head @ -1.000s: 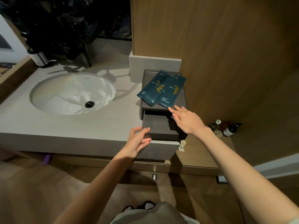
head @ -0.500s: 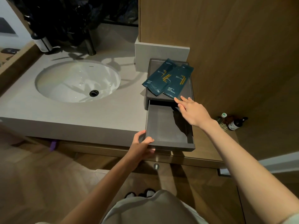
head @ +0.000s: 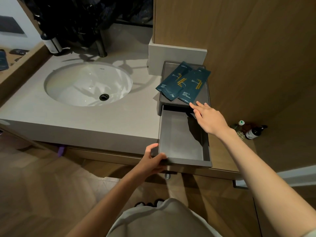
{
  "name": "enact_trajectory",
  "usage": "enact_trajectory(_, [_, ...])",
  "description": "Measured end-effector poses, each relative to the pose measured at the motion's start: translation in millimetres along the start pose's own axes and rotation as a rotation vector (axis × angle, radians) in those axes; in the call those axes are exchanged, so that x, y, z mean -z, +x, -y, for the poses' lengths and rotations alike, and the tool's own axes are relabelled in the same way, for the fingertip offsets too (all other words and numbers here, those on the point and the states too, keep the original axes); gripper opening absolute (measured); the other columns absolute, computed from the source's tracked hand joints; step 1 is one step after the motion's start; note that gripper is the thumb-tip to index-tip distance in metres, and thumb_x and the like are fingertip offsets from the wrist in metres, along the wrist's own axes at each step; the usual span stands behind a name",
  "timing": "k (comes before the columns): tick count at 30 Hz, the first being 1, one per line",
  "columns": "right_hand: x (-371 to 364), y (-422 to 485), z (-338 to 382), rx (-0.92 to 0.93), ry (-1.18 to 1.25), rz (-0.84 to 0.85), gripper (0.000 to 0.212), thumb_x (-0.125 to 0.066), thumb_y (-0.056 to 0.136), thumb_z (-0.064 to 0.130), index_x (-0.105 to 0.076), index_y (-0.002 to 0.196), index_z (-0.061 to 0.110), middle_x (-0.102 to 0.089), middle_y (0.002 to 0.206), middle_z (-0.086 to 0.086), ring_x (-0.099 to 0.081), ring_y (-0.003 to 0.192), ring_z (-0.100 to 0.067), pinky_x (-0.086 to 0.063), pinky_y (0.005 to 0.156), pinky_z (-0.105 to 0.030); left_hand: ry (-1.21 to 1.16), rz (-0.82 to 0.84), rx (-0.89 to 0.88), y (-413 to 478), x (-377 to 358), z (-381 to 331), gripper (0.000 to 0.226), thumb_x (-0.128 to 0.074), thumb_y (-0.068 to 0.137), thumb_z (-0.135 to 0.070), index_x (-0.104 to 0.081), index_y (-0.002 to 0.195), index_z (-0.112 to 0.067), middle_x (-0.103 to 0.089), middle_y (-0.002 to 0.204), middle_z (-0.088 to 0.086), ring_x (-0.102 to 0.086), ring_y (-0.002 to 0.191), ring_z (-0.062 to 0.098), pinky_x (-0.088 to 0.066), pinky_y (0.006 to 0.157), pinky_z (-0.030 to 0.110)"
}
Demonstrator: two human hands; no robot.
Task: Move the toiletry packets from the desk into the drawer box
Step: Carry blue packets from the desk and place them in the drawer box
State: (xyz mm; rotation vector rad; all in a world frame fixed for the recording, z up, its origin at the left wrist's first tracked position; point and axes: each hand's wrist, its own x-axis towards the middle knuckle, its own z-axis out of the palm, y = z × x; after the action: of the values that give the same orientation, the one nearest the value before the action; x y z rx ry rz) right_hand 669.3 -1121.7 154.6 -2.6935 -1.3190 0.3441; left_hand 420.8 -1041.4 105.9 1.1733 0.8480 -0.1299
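Two dark teal toiletry packets with gold print lie overlapping on top of the grey drawer box point(head: 207, 97): the left packet point(head: 172, 82) and the right packet point(head: 194, 86). The box's drawer point(head: 179, 139) is pulled far out toward me and nothing lies in it. My left hand point(head: 153, 161) grips the drawer's front left corner. My right hand point(head: 208, 118) hovers open over the drawer's back, fingertips just short of the right packet's near edge, holding nothing.
The box stands at the right end of a pale counter point(head: 85, 120) with a white oval sink point(head: 88, 84). A wooden wall point(head: 256, 57) rises close behind and to the right. Small bottles point(head: 253, 132) stand on a lower wooden shelf to the right.
My left hand has pulled the drawer from slightly open to far out. My right hand stays near the packets' front edge, fingers now stretched toward them.
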Motion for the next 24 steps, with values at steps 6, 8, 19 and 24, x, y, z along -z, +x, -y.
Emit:
enact_trajectory(6, [4, 0, 2, 0.004, -0.004, -0.023, 0.045, -0.021, 0.104, 0.04, -0.036, 0.146, 0.036, -0.033, 0.155, 0.003, -0.03, 0.143, -0.026, -0.04, 0.106, -0.041, 0.242, -0.124, -0.084, 5, 17, -26, 0.068, -0.069, 0.083, -0.036, -0.029, 0.137, -0.026, -0.053, 0.122, 0.017, -0.059, 0.1, 0.021, -0.05, 0.091, 0.029])
enact_trajectory(8, [6, 1, 3, 0.006, -0.007, -0.041, 0.043, -0.024, 0.103, 0.04, -0.04, 0.143, 0.036, -0.037, 0.152, 0.004, -0.036, 0.14, -0.025, -0.044, 0.103, -0.041, 0.29, -0.244, -0.187, 11, 23, -49, 0.067, -0.066, 0.086, -0.035, -0.031, 0.142, -0.023, -0.045, 0.131, 0.014, -0.051, 0.117, 0.026, -0.043, 0.1, 0.034])
enact_trajectory(19, [27, 26, 17, -0.066, 0.025, -0.26, 0.035, -0.042, 0.099, 0.031, -0.053, 0.132, 0.03, -0.056, 0.133, -0.001, -0.051, 0.12, -0.025, -0.051, 0.084, -0.04, 0.578, -0.462, -0.595, 113, 20, -198, 0.043, -0.057, 0.091, -0.028, -0.053, 0.131, -0.013, -0.057, 0.131, 0.008, -0.052, 0.121, 0.022, -0.04, 0.103, 0.035])
enact_trajectory(24, [17, 55, 18, -0.046, 0.125, -0.099, 0.045, -0.037, 0.102, 0.035, -0.034, 0.146, 0.034, -0.024, 0.158, -0.006, -0.025, 0.143, -0.028, -0.033, 0.11, -0.043, 1.012, -0.549, -0.536, 149, 17, -203, 0.055, -0.059, 0.078, -0.059, -0.054, 0.127, -0.035, -0.055, 0.121, 0.006, -0.04, 0.122, 0.029, -0.032, 0.096, 0.035])
